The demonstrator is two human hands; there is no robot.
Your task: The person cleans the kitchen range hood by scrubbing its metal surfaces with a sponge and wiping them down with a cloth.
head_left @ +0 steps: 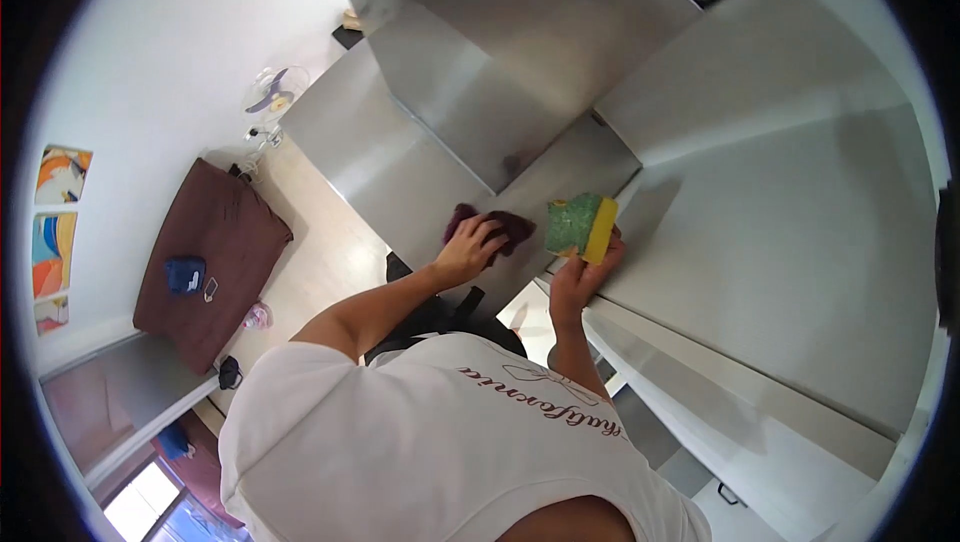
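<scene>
Our right hand [574, 287] grips a yellow-and-green sponge block [575, 224], long axis near twelve-to-six o'clock, green facing nine; our left hand [467, 251] clasps crumpled maroon cloth [516, 230].

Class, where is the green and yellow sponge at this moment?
In the head view, the sponge is right of centre, held in the right hand, to the right of the dark red cloth under the left hand.

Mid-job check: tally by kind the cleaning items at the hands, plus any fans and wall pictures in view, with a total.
Sponge: 1
Cloth: 1
Fan: 1
Wall pictures: 3
Total: 6
</scene>
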